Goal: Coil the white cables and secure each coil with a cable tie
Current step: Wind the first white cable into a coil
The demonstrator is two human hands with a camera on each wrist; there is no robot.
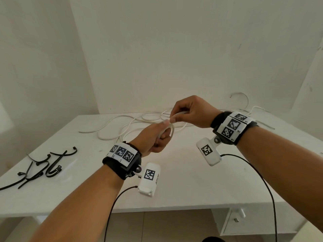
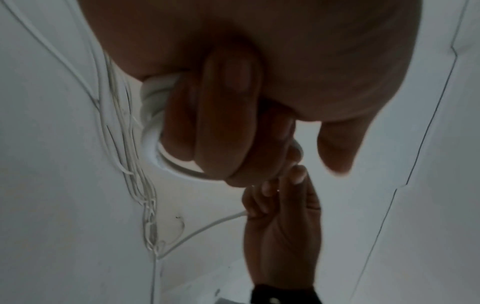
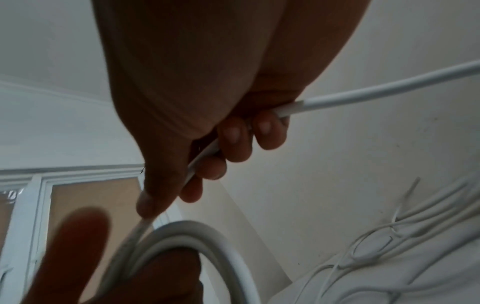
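Above the white table (image 1: 174,186) my left hand (image 1: 157,138) grips a small coil of white cable (image 1: 172,131), its fingers curled through the loops (image 2: 153,144). My right hand (image 1: 185,114) is just above and to the right of it, holding the running strand of the same cable (image 3: 363,96) between its curled fingers (image 3: 236,142) and thumb, right at the coil (image 3: 207,242). The loose rest of the white cable (image 1: 122,126) lies tangled on the table behind both hands. Several black cable ties (image 1: 43,166) lie on the table's left side.
White walls close off the back and left of the table. A drawer unit (image 1: 244,222) sits under the table's right end. Black camera leads (image 1: 262,180) hang from both wrists toward the front edge. A window frame (image 3: 39,205) shows in the right wrist view.
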